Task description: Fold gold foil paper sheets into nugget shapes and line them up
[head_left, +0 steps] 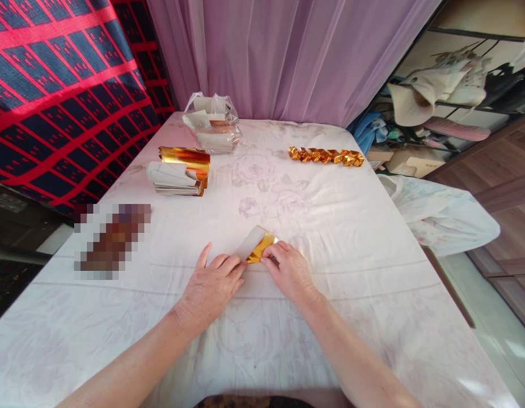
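Note:
A small sheet of gold foil paper (257,246), white on its back, lies partly folded on the table in front of me. My left hand (214,283) presses its fingertips on the sheet's near left edge. My right hand (290,271) pinches the gold fold at the sheet's right side. Both hands rest on the white floral tablecloth (288,192).
A stack of gold foil sheets (180,170) sits at the far left, a clear plastic bag (211,123) with more paper behind it. A row of several folded gold pieces (326,155) lies at the far right. A blurred patch (111,241) is at the left. A white bag (445,218) hangs off the table's right edge.

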The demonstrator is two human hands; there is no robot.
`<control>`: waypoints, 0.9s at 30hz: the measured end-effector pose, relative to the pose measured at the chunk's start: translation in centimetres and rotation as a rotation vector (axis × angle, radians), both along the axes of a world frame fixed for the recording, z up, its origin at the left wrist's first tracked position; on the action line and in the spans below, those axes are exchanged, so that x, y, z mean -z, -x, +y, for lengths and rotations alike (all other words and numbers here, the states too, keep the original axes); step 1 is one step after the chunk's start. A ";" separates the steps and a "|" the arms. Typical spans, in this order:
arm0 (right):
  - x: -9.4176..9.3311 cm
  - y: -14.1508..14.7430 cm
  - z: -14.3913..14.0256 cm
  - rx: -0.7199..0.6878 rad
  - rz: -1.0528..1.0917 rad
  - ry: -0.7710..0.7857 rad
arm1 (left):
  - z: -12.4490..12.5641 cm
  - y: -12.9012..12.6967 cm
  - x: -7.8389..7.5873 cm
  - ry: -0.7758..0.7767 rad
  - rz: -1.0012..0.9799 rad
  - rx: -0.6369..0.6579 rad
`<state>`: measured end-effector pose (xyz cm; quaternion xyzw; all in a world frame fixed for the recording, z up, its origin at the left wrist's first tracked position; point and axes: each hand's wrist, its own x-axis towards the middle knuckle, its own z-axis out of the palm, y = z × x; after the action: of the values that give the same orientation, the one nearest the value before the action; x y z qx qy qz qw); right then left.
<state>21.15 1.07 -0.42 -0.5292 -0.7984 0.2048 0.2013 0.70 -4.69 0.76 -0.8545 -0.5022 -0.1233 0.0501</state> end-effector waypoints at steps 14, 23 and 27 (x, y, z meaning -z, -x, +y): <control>0.4 0.0 0.0 -0.017 -0.001 -0.097 | -0.4 -1.3 -0.7 -0.024 0.050 -0.064; 0.6 -0.2 -0.1 -0.017 0.029 -0.123 | -0.6 -3.6 -0.4 0.017 0.019 -0.125; 0.5 -1.2 0.7 -0.106 0.027 -0.196 | -0.7 -3.4 -0.4 -0.002 0.043 -0.108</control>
<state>22.38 1.77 -0.90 -0.4613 -0.8386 0.1431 0.2518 4.08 -5.40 1.20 -0.8285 -0.5463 -0.1025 0.0683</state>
